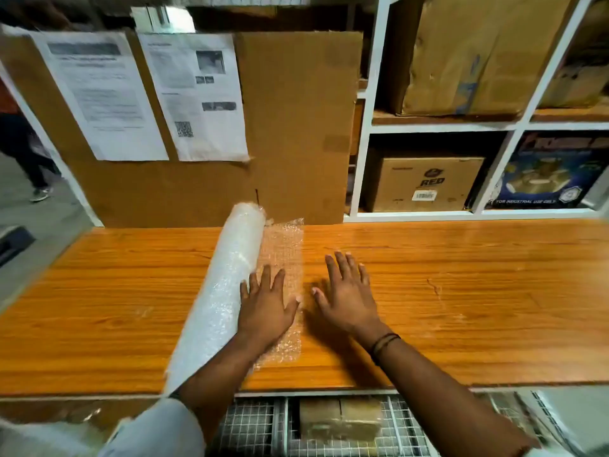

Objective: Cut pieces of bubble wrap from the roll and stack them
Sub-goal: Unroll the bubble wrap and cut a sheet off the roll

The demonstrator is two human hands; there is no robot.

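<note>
Head camera view: a person's left hand [265,305] lies flat, fingers straight and grip open, on a short unrolled flap of clear bubble wrap [284,245], just beside the roll [227,291]. The roll, a thick white cylinder with a pebbled, glossy skin, runs diagonally across the table [461,291] from its near edge toward the back, the dimpled flap spread out from its right side. The right hand [346,298], a dark cord band [384,343] at the wrist, is spread palm-down just right of the flap's edge, grip open and holding nothing; whether it touches the wood cannot be told. The table top is smooth orange-brown wood with long straight grain. Behind it stands a flat brown cardboard sheet [296,127] bearing two printed paper notices [197,94]. White shelving [365,127] at right holds cardboard boxes [421,183], some crumpled. Below the table's near edge sits a white wire-mesh basket [250,430].
</note>
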